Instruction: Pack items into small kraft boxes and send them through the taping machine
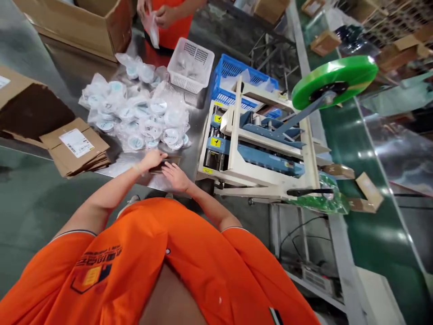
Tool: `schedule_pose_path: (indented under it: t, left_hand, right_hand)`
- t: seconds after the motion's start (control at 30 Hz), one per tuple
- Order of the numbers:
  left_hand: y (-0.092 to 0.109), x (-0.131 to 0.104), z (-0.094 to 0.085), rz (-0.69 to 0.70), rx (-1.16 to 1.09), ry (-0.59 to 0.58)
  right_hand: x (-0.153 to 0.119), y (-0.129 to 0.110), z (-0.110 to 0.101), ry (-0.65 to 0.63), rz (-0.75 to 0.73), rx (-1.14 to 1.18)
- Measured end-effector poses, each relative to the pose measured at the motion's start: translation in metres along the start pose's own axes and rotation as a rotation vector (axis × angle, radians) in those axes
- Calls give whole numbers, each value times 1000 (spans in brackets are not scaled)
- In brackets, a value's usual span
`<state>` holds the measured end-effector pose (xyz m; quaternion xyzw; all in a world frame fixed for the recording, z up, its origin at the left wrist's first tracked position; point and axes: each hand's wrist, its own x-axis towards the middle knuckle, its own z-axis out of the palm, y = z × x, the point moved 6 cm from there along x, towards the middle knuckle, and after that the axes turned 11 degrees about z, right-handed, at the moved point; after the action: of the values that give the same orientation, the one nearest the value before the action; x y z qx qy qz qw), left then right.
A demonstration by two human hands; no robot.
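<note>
At the front edge of the metal table [194, 151], my left hand [154, 160] has its fingers closed on the side of a small brown cardboard piece [174, 160]. My right hand [176, 176] lies open from the other side, its fingers stretched out and touching the same cardboard. Much of that cardboard is hidden by the hands, so its full shape does not show. Just beyond them spreads a pile of clear plastic bags [138, 117] holding round white and pale-blue labelled items.
Flattened cardboard boxes [81, 146] and an open carton [27, 104] stand left. Another carton [84, 27], a white basket [192, 63] and a co-worker's hands [162, 17] with a plastic bag are behind. A taping machine [257, 149] with green tape roll [338, 81] borders the right.
</note>
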<state>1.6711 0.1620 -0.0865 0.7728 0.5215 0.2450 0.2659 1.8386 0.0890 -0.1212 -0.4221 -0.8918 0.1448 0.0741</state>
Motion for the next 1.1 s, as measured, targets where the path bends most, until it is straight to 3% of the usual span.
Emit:
schedule_pose_path:
  t: [0.1,0.23,0.3,0.4,0.47,0.53,0.6,0.73,0.8,0.87,0.93,1.0,1.1]
  left_hand:
    - [26,19,24,7,-22,-69]
    - [42,26,9,34,-29,45]
    - [41,16,-7,8,17,143]
    - [28,-17,-21,-128,130,208]
    - [24,-39,-16,-113,149,125]
    - [27,-53,-3,19,128,-13]
    - [32,-55,9,120,130,-125]
    - [31,-29,18,78,181,-197]
    - [32,-17,18,44,218,-166]
    - [30,-13,14,-21,250,-48]
    - [21,-18,8,-169,211,103]
    - [8,-25,7,-350,84,214]
    - [-4,-29,15,-424,-114,284]
  right_hand:
    - [14,10,-18,-87,-13,219]
    - [47,20,-28,-286,54,717]
    - [56,22,-22,-290,154,860]
    - [57,23,-12,-179,227,906]
    - [53,22,-7,-109,225,915]
    - [50,23,-5,-73,230,921]
    - [49,24,-6,-63,247,883]
    - [49,29,-31,-1,233,613]
    - [50,33,-52,141,257,457]
    - [51,33,-65,261,335,300]
    - [51,26,-57,224,403,141]
    - [50,14,-35,123,435,9]
    - [44,6,-14,106,477,-74]
